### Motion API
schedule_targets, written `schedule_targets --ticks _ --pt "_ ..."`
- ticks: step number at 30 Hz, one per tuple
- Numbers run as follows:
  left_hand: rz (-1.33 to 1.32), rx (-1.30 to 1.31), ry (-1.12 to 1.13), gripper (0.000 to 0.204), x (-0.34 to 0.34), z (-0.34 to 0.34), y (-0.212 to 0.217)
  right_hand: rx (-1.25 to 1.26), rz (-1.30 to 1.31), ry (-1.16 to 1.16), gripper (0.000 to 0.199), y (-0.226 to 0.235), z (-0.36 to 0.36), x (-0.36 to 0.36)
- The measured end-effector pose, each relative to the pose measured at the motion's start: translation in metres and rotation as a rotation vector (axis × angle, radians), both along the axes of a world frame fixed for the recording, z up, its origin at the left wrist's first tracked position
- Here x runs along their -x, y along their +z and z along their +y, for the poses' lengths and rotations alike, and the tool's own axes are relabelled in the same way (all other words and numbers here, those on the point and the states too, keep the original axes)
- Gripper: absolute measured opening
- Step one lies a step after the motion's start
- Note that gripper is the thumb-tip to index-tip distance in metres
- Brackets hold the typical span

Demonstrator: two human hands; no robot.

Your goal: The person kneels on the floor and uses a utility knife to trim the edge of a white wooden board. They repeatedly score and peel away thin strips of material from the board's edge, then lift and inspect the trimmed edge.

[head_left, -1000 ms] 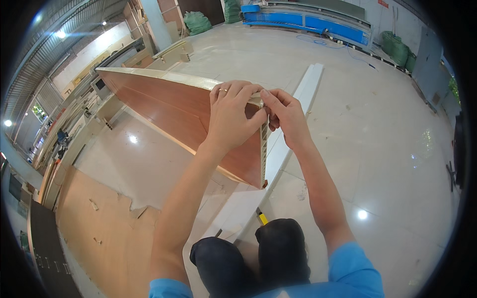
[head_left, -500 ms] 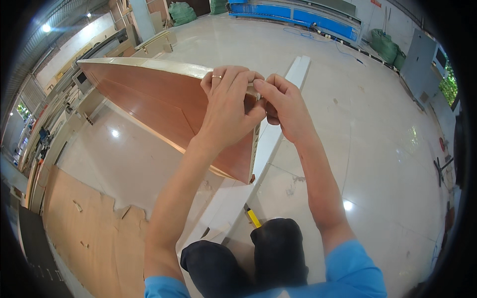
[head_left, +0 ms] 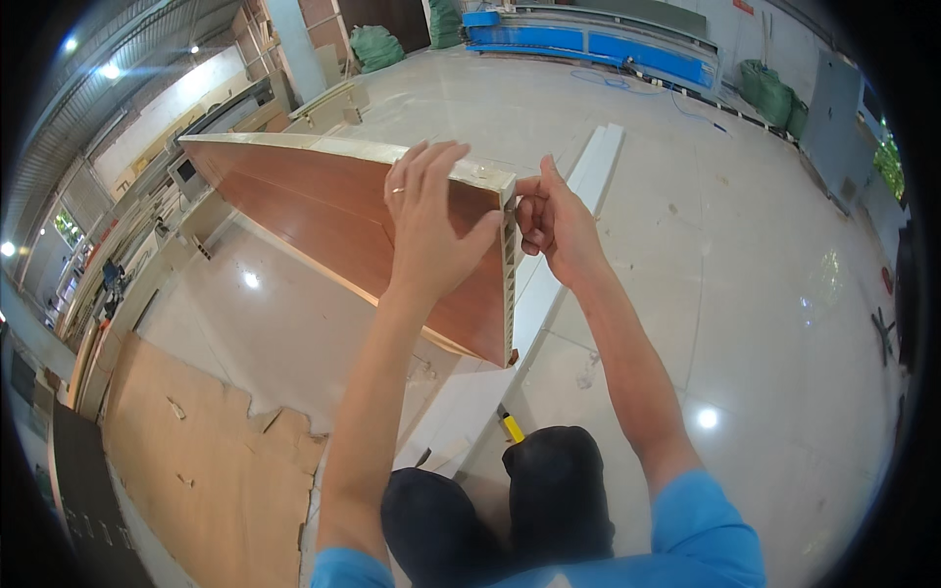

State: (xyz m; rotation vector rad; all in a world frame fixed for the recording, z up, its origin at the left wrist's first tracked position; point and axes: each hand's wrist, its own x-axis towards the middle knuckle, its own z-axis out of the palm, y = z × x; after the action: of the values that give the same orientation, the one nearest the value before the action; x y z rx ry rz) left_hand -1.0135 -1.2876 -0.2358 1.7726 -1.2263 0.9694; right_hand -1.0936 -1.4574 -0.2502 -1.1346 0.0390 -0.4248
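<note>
A long reddish-brown door panel (head_left: 323, 211) stands on its long edge, running from the far left toward me. Pale tape or film covers its top edge (head_left: 480, 174), and a ribbed, hollow core shows along its near end (head_left: 510, 284). My left hand (head_left: 426, 220) is open at the panel's near top, fingers raised by the top edge and thumb spread over the brown face. At the near top corner, my right hand (head_left: 559, 220) has its thumb up and apart, its index finger at the corner and the other fingers loosely curled. Nothing shows in either hand.
A long white board (head_left: 578, 211) lies on the tiled floor beneath the panel's near end. A yellow-handled tool (head_left: 512, 426) lies by my knees. Torn brown sheeting (head_left: 196, 461) covers the floor at left. A blue machine (head_left: 588, 44) and green sacks (head_left: 769, 93) stand farther back.
My hands have come apart from their pinch at the corner. The left has moved slightly left with its fingers lifting, the right thumb has risen, and the taped corner now shows.
</note>
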Motion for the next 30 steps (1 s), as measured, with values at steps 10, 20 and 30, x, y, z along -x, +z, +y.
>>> schedule_targets --ticks 10,20,30 --pt "0.202 0.164 -0.022 0.065 0.015 0.019 -0.032 -0.065 -0.02 -0.129 0.038 -0.063 0.034 0.001" --pt "0.183 0.167 -0.039 0.058 0.02 0.016 -0.029 -0.029 -0.058 -0.195 0.032 -0.068 0.046 0.0" --pt "0.165 0.121 -0.023 0.053 0.022 0.012 -0.029 0.0 -0.05 -0.248 0.032 -0.067 0.052 0.001"
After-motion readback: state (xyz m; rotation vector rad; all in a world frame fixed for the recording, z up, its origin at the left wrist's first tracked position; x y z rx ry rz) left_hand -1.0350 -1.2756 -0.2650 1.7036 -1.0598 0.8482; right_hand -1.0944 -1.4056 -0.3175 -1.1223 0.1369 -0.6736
